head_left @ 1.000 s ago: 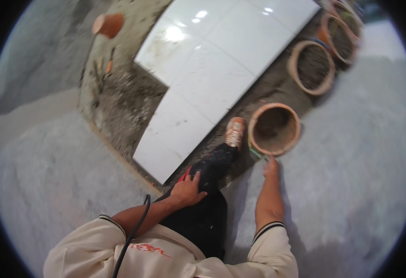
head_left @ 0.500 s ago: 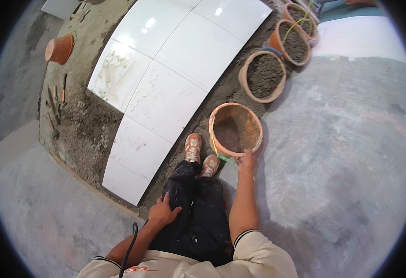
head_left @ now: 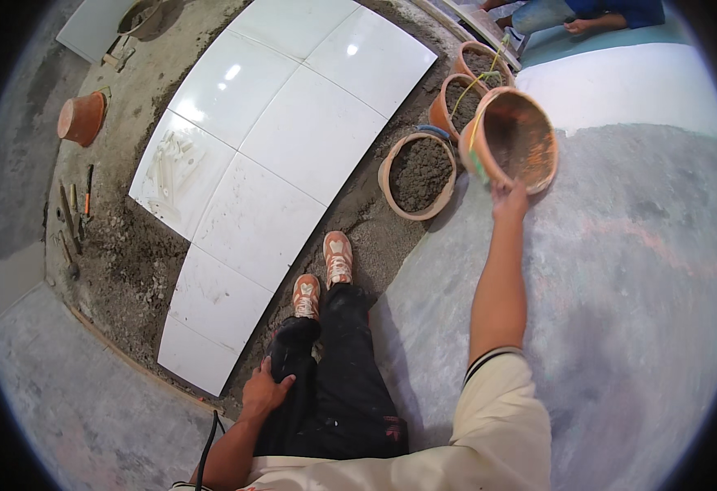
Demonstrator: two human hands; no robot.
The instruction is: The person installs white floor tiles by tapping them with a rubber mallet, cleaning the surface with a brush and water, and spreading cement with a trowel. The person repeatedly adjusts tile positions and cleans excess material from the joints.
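Orange basin [head_left: 515, 135], empty, mortar-stained, tilted | right hand [head_left: 509, 199] grips rim | left hand [head_left: 263, 391] flat on thigh

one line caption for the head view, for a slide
Right hand lifts an empty orange basin beside laid white tiles; left hand rests on the knee.

The orange basin [head_left: 512, 139] is a shallow round pan of terracotta colour, empty, with a thin film of grey-brown mortar dust smeared over its inner wall and bottom. It is gripped at the lower part of its rim, the rest of the pan rising above and away from the grip, tilted so that its open mouth faces up and toward the camera. A green patch marks its outer wall left of the grip.
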